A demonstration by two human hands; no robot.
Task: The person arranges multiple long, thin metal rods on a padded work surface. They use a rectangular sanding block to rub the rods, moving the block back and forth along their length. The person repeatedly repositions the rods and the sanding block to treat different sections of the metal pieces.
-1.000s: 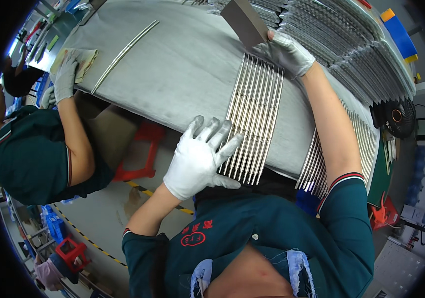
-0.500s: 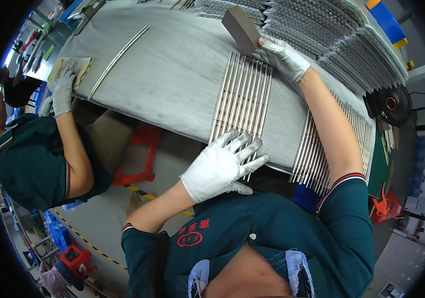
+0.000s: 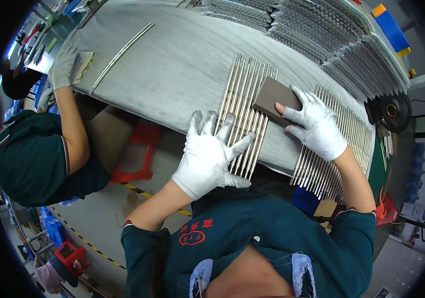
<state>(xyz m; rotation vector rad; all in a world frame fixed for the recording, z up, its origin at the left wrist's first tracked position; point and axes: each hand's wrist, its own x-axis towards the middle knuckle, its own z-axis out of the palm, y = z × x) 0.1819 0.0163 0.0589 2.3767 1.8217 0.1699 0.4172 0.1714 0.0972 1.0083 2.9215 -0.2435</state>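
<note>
In front of me, a row of slim silvery metal rods [image 3: 240, 89] lies side by side on a grey cloth-covered table [image 3: 182, 64], their near ends reaching past its edge. My left hand [image 3: 205, 158], in a white glove, rests with spread fingers across the near left part of the rods. A grey-brown rectangular block [image 3: 278, 101] is gripped by my right hand [image 3: 319, 124], gloved too, with bare thumb and fingertip showing. The block lies tilted over the right side of the row, covering the rods' middle there.
More metal rods [image 3: 311, 164] lie to the right. Stacked ridged grey packs [image 3: 321, 47] line the table's far side. A black fan [image 3: 395, 110] stands at right. Two long thin rods [image 3: 123, 55] lie at left, near a co-worker's gloved hand [image 3: 64, 67] and a yellowish cloth [image 3: 86, 65].
My right hand has brought the block from the rods' far end toward me, onto their right side. My left hand has shifted slightly left and farther up the rods.
</note>
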